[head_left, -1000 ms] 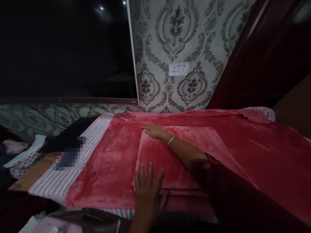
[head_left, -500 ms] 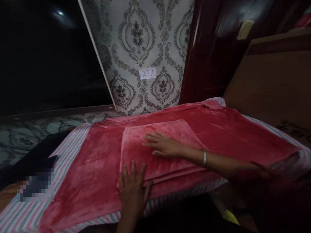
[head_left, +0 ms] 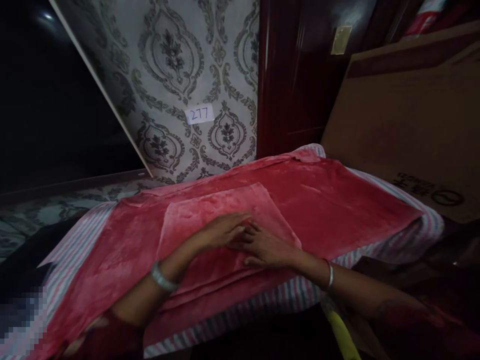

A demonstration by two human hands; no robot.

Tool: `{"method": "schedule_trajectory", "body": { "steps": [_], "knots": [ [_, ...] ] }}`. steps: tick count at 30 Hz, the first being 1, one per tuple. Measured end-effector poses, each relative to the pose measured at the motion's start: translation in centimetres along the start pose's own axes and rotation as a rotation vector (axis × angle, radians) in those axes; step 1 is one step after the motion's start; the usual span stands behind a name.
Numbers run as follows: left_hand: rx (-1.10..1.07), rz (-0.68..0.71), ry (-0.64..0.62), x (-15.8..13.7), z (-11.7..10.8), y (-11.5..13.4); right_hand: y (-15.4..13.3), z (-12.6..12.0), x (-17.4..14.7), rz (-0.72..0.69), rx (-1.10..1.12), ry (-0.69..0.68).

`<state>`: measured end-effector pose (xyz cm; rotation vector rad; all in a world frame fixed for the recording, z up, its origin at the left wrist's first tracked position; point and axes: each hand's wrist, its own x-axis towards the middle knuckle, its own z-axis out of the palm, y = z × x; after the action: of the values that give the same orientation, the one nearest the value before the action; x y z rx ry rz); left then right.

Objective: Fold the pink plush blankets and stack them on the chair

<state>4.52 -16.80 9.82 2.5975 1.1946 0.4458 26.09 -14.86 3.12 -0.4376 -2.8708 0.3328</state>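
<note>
On my remote feed, the left hand (head_left: 224, 231) and right hand (head_left: 267, 246) overlap, fingers loosely outstretched, over a plush, folded red cloth (head_left: 195, 215). Velvety red fabric (head_left: 322, 200) spreads beneath, edged with stripes.

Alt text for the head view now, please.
Left hand and right hand overlap in view, over a folded red cloth on a larger red cloth; striped cloth shows at its edges. A card on the wall reads 277.
</note>
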Motion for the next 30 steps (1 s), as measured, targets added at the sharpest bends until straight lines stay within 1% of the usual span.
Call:
{"method": "schedule_trajectory", "body": {
  "steps": [2, 4, 6, 8, 11, 13, 17, 19, 23, 27, 30],
  "knots": [
    [-0.048, 0.067, -0.09, 4.0, 0.4, -2.1, 0.4, -1.1, -0.2, -0.011, 0.016, 0.031],
    [-0.045, 0.106, -0.132, 7.1, 0.9, -4.1, 1.2, -2.0, -0.6, 0.02, 0.025, 0.076],
    [-0.001, 0.109, -0.139, 9.3, 1.4, -5.8, 2.0, -2.2, -1.3, 0.089, 0.02, 0.095],
    [0.064, 0.085, -0.151, 10.8, 2.1, -6.9, 2.6, -1.5, -2.0, 0.15, 0.017, 0.079],
    [0.152, 0.076, -0.195, 12.0, 3.4, -7.8, 3.0, -0.1, -2.7, 0.204, 0.048, 0.044],
    [0.181, 0.107, -0.213, 12.5, 4.1, -8.3, 3.1, 0.5, -2.8, 0.222, 0.085, 0.016],
    [0.153, 0.188, -0.268, 13.7, 4.6, -9.8, 3.2, 0.5, -2.8, 0.208, 0.142, -0.01],
    [0.125, 0.185, -0.29, 14.6, 4.6, -10.8, 3.3, 0.6, -2.9, 0.212, 0.156, 0.009],
    [0.05, 0.079, -0.245, 16.0, 5.0, -12.7, 3.3, 0.9, -3.2, 0.212, 0.164, 0.041],
    [-0.01, -0.049, -0.202, 16.4, 5.3, -14.0, 3.2, 0.8, -3.3, 0.219, 0.165, 0.028],
    [-0.014, -0.077, -0.163, 16.2, 5.4, -14.4, 3.2, 0.8, -3.2, 0.218, 0.153, 0.042]
  ]
}}
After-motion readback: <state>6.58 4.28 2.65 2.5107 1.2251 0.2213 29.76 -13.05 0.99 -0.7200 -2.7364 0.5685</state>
